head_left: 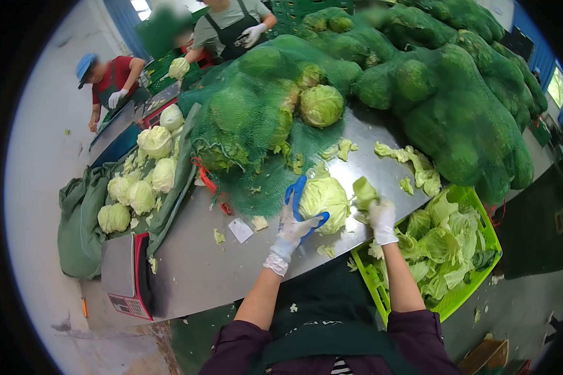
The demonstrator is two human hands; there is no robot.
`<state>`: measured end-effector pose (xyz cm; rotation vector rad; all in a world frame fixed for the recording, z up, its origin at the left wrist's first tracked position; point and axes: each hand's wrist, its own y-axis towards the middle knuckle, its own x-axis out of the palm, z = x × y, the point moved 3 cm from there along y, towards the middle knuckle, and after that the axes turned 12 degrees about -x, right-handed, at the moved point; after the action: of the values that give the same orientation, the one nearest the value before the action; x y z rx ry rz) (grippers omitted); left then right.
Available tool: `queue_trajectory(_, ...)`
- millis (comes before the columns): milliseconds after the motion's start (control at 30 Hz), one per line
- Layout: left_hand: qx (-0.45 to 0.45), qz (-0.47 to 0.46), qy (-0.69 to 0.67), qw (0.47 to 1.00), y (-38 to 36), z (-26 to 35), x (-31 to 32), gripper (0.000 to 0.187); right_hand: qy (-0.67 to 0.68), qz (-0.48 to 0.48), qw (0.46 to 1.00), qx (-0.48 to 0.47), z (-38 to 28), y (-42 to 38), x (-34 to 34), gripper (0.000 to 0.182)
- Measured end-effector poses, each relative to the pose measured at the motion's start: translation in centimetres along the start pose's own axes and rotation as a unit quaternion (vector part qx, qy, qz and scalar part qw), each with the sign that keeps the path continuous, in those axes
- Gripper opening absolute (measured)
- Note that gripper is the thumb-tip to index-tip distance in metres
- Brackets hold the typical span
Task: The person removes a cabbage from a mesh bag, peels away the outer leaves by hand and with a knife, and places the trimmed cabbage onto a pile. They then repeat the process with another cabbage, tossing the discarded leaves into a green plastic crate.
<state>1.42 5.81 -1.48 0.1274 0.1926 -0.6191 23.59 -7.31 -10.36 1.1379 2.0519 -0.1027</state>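
Observation:
A pale green cabbage (325,203) sits on the metal table in front of me. My left hand (292,225), in a white glove with blue fingers, holds it from the left, thumb and fingers spread around its side. To its right, my white-gloved right hand (382,220) is slightly blurred, its fingers closed on a loose cabbage leaf (364,191) just apart from the head. Below that hand stands a bright green crate (491,240) full of torn outer leaves (443,245).
Green net sacks of cabbages (469,106) cover the table's far side. A loose cabbage (322,105) lies at an opened sack. Trimmed cabbages (141,197) rest on green cloth at left, near a red scale (122,269). Two people work across the table.

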Motion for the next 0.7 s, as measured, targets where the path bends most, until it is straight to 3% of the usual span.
queue_trajectory(33, -0.006, -0.002, -0.019, 1.000, 0.0, -0.5, -0.3, 0.092, 0.110, 0.020, 0.989, 0.102, -0.9, -0.1, -2.0, 0.023)
queue_trajectory(67, -0.012, -0.002, -0.039, 0.999, -0.1, -0.7, -0.6, 0.092, 0.029, 0.068, 0.997, 0.036, 0.8, 0.5, -2.8, 0.020)
queue_trajectory(100, -0.012, 0.010, -0.040, 0.999, -0.3, -0.5, -0.9, 0.092, -0.005, 0.068, 0.996, 0.050, 0.3, 0.7, -5.0, 0.023)
queue_trajectory(133, -0.068, -0.031, -0.195, 0.978, -0.4, -0.2, -0.9, 0.091, -0.066, 0.089, 0.994, 0.003, 0.7, 0.8, -6.3, 0.030)
queue_trajectory(167, -0.114, -0.070, -0.346, 0.929, -0.4, 0.0, -0.8, 0.092, -0.110, 0.061, 0.991, 0.046, 1.7, 1.0, -7.2, 0.051)
queue_trajectory(200, -0.102, -0.033, -0.255, 0.961, 0.0, 0.1, -1.0, 0.092, -0.152, 0.032, 0.985, 0.069, 1.3, 0.9, -8.1, 0.069)
queue_trajectory(233, -0.078, -0.032, -0.196, 0.977, 0.4, -0.3, -0.7, 0.091, -0.139, 0.010, 0.988, 0.074, -1.1, 0.6, -9.4, 0.075)
queue_trajectory(267, -0.054, -0.029, -0.135, 0.989, 0.9, -0.6, -0.4, 0.090, -0.069, 0.064, 0.995, -0.036, -0.3, 0.3, -8.9, 0.073)
queue_trajectory(333, -0.045, 0.015, 0.103, 0.994, -0.1, 3.1, -0.2, 0.089, 0.134, -0.014, 0.985, -0.108, -3.1, -1.0, -8.3, 0.070)
queue_trajectory(367, -0.042, -0.001, 0.135, 0.990, 0.0, 3.8, 0.3, 0.089, 0.160, -0.080, 0.984, 0.005, -10.5, -3.0, -10.0, 0.067)
queue_trajectory(400, -0.041, -0.021, 0.168, 0.985, -0.1, 4.3, 0.7, 0.090, 0.185, -0.063, 0.972, -0.133, -8.9, -3.7, -7.8, 0.065)
queue_trajectory(467, -0.074, -0.083, 0.224, 0.968, -1.0, 6.7, 1.6, 0.088, 0.073, 0.007, 0.914, -0.399, -9.2, -4.5, -5.8, 0.060)
queue_trajectory(500, -0.089, -0.104, 0.270, 0.953, -1.3, 7.4, 2.1, 0.089, 0.078, 0.004, 0.911, -0.404, -10.3, -4.8, -6.0, 0.060)
queue_trajectory(533, -0.107, -0.115, 0.291, 0.944, -1.5, 8.6, 2.0, 0.088, 0.196, -0.045, 0.956, -0.215, -11.0, -5.0, -6.6, 0.058)
queue_trajectory(567, -0.063, -0.118, 0.255, 0.957, -1.1, 8.0, 2.0, 0.085, 0.302, -0.092, 0.949, -0.011, -11.1, -5.4, -6.9, 0.056)
queue_trajectory(600, -0.019, -0.126, 0.218, 0.968, -0.6, 6.6, 2.1, 0.082, 0.306, -0.106, 0.941, 0.100, -10.8, -4.9, -7.5, 0.048)
queue_trajectory(667, 0.068, -0.142, 0.198, 0.967, 0.2, 4.7, 2.4, 0.078, 0.266, -0.078, 0.961, 0.003, -4.9, -2.1, -6.0, 0.040)
queue_trajectory(700, 0.080, -0.137, 0.255, 0.954, 0.5, 4.5, 2.8, 0.076, 0.309, -0.060, 0.946, 0.083, -6.2, -1.7, -6.7, 0.037)
